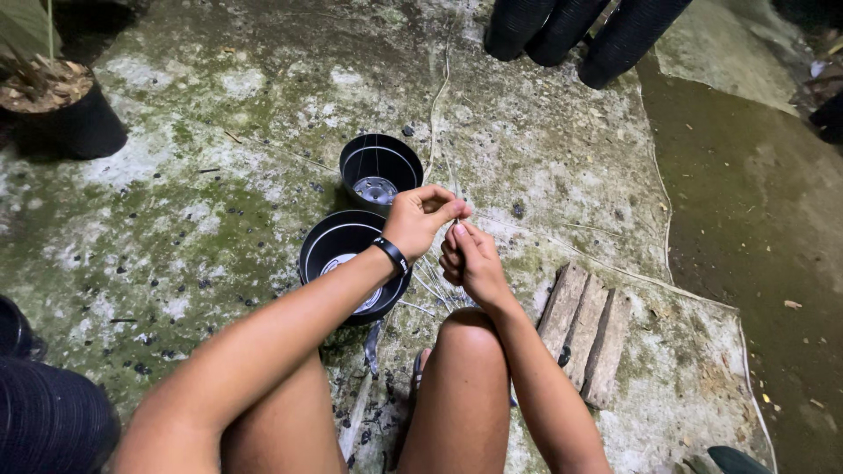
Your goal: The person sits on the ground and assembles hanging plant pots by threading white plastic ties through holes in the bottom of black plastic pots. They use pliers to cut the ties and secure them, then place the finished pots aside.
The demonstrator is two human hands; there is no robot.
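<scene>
The person sits low over a mossy concrete floor (219,202), knees up. The left hand (420,218) is raised above the pots, its thumb and first fingers pinched together on a thin pale wire (436,105) that runs away across the floor. The right hand (470,262) is just beside it, almost touching, with the fingers curled in and the tips pinched on the same thin strand. More thin strands (430,290) fan out below the two hands.

Two black plastic pots stand on the floor near the hands. The nearer pot (327,250) sits partly under the left wrist, which wears a black band (391,255). The farther pot (380,171) is just behind it. A flat piece of wood slats (584,329) lies to the right of the knees. A black pot with a plant (61,110) stands far off to the left.
</scene>
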